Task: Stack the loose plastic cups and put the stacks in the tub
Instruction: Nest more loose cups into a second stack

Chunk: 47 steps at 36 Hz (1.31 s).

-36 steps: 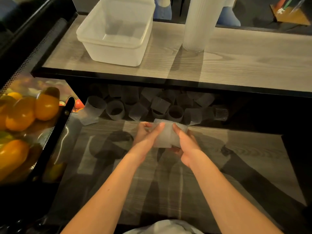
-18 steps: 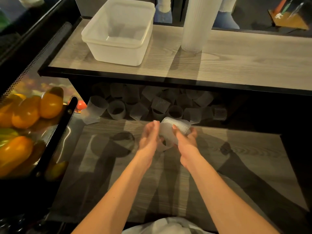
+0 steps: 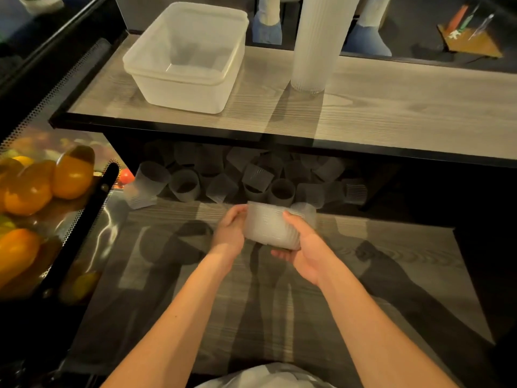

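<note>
Gripping a short stack of cups (image 3: 270, 228) at centre above the lower worktop (image 3: 279, 303), left hand (image 3: 229, 233) and right hand (image 3: 305, 253) fingers clamp it; over-squeezing might buckle it, tub (image 3: 156, 68) waiting at eleven o'clock.

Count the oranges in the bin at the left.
4 in clear view: two side by side at the back, one partly hidden behind them, one nearer front. More may hide beneath the glare.

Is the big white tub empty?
Empty. The tub on the upper shelf shows only its bare bottom; no cups inside.
</note>
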Tool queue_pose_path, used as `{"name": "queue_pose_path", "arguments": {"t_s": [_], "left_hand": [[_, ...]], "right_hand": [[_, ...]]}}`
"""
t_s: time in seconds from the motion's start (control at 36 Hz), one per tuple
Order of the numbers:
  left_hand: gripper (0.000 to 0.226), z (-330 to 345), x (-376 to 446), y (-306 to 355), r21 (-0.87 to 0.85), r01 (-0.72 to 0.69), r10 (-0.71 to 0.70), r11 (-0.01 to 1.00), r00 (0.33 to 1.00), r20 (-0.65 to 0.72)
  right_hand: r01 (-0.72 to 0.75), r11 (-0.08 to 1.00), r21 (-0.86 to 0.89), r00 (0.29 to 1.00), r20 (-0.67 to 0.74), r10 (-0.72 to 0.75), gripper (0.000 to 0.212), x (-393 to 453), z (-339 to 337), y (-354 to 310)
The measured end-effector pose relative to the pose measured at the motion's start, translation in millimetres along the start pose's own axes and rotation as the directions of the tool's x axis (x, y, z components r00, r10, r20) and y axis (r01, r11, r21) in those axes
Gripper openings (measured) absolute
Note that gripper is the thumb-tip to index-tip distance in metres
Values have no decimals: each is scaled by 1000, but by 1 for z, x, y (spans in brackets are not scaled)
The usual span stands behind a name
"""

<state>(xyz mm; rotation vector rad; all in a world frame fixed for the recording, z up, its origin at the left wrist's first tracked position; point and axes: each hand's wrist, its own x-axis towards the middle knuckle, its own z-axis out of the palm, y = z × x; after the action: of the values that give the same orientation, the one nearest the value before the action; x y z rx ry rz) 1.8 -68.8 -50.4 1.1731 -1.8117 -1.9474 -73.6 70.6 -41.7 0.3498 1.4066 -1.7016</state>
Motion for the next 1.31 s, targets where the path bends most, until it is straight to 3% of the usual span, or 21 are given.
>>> {"name": "queue_pose_path", "arguments": {"t_s": [0.06,0.11,0.17,0.22,0.31,0.5,0.58,0.72,0.92,1.0,1.06,1.11,1.17,1.22,1.31], "left_hand": [[25,2,1,-3,300,-121,98,946,991,89],[34,5,2,-4,436,-199,131,878,975,180],[42,10,7,-4,402,-257,160,879,953,258],[44,19,16,-8,360,-295,227,885,949,220],[44,45,32,-15,459,-354,304,815,935,182],[69,112,37,-31,557,-636,328,533,763,557],[73,131,37,-37,622,-650,265,437,754,601],[80,147,36,-49,651,-644,180,402,753,633],[55,147,41,-50,556,-567,187,608,783,593],[59,141,43,-49,489,-501,194,714,813,550],[68,135,46,-49,441,-438,169,783,832,528],[60,128,48,-49,432,-361,110,826,856,505],[36,119,49,-49,485,-320,100,814,899,425],[16,107,50,-48,507,-234,115,829,960,254],[20,89,49,-48,185,-67,64,980,998,25]], "right_hand": [[-2,1000,-9,1000,29,3,61,2,-7,1],[2,1000,4,1000,29,-2,72,2,-14,1],[33,999,35,999,-44,-31,78,4,-20,-1],[99,993,68,976,-200,-83,73,5,-25,-4],[216,962,170,903,-409,-130,65,7,-35,-12],[279,944,176,770,-628,-110,74,5,-75,-23],[223,944,242,788,-615,-28,69,11,-91,-20],[84,961,265,897,-440,43,61,13,-112,-15],[78,963,258,944,-329,12,50,11,-119,-14],[62,964,259,969,-245,4,48,9,-119,-16],[39,966,256,980,-197,12,56,9,-117,-16],[26,969,247,983,-180,20,65,11,-113,-16],[44,971,234,981,-194,2,59,13,-106,-15],[76,966,245,979,-205,-25,53,15,-99,-15],[98,964,248,980,-194,-50,46,16,-87,-16]]}}
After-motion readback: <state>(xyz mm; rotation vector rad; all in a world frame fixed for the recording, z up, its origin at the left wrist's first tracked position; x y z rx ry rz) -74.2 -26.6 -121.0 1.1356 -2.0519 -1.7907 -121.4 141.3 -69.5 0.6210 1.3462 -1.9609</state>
